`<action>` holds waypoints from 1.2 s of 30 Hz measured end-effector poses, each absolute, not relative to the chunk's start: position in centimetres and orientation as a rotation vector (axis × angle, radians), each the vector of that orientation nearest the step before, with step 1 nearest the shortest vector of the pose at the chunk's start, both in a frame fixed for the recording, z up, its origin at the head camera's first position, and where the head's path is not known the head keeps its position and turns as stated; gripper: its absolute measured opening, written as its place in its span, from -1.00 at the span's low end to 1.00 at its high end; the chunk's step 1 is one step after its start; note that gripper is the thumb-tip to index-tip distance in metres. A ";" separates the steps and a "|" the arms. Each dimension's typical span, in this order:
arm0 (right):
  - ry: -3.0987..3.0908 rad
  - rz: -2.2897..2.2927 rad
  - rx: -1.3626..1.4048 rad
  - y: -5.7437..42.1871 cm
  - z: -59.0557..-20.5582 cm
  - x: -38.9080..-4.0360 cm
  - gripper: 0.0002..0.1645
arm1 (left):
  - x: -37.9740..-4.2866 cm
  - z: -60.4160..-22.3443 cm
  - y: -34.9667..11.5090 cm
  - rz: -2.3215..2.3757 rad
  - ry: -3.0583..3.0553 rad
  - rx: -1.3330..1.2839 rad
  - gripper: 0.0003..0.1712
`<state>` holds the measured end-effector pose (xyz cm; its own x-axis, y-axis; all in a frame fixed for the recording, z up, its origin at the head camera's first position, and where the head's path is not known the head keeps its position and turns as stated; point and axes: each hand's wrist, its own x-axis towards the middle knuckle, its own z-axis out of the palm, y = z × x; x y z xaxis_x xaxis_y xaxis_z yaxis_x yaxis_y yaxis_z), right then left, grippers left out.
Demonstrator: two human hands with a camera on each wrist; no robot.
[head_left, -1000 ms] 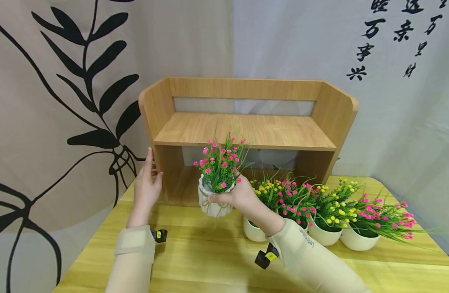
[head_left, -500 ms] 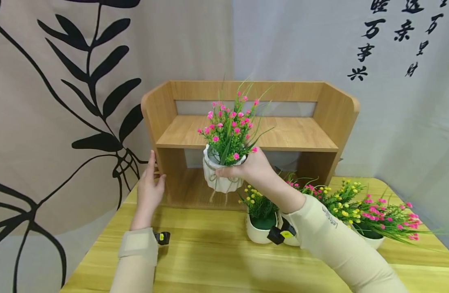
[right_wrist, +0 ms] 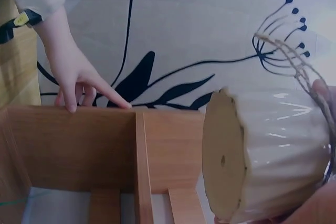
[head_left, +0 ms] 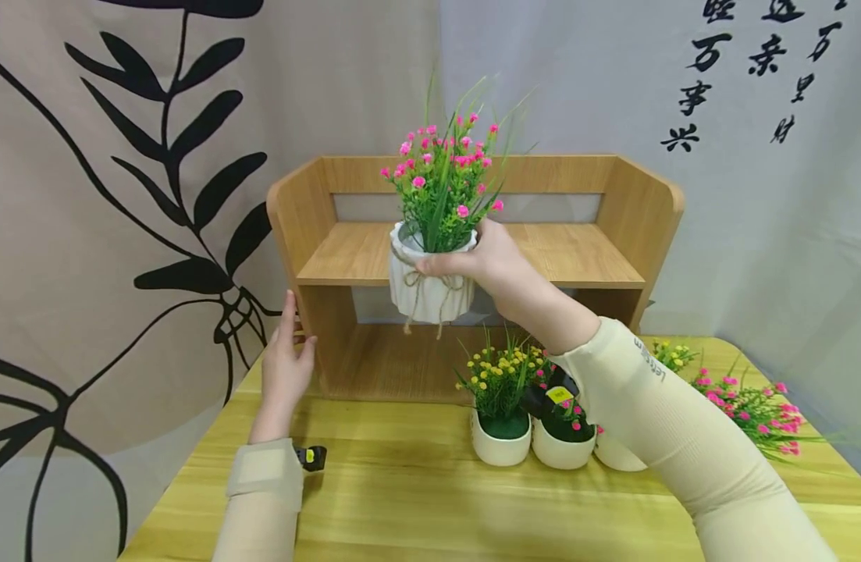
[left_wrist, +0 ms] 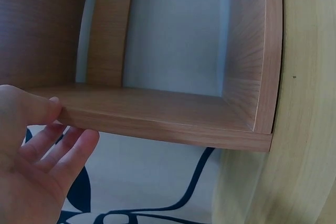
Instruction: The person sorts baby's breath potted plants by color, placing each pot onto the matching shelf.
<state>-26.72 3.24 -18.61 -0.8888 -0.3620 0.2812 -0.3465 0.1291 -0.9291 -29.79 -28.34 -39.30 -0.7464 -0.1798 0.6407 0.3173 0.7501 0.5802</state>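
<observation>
My right hand (head_left: 500, 269) holds a white ribbed flowerpot (head_left: 430, 290) with a twine bow, thumb across its front. Pink artificial flowers (head_left: 447, 176) rise from it. The pot is raised in front of the upper board of a two-tier wooden shelf (head_left: 578, 261), overlapping that board's front edge. In the right wrist view, the tan underside of the flowerpot (right_wrist: 223, 161) shows. My left hand (left_wrist: 42, 163) grips the front edge of the shelf's left side panel (left_wrist: 168, 120), thumb on the edge and fingers outside. The right fingers behind the pot are hidden.
Right of centre on the wooden table (head_left: 402, 507) stand several white pots, including one with yellow flowers (head_left: 502, 445) and another beside it (head_left: 563, 451). Pink flowers (head_left: 756, 414) stick out farther right. My right sleeve (head_left: 669, 429) covers part of the row. A printed curtain (head_left: 542, 78) hangs behind.
My right hand has lifted the flowerpot from near the shelf's lower opening up to the upper board, and slightly right. My left hand stays at the side panel.
</observation>
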 end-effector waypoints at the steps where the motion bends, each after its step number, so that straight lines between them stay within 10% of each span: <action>1: 2.357 -1.931 -0.718 3.2 -18.4 -27.0 -0.24 | -29.8 -39.3 -28.3 -0.913 -2.238 -0.103 0.05; 36: 2.331 -1.986 -0.692 1.4 -13.7 -33.1 0.02 | -29.7 -39.3 -28.4 -0.940 -2.223 -0.126 0.06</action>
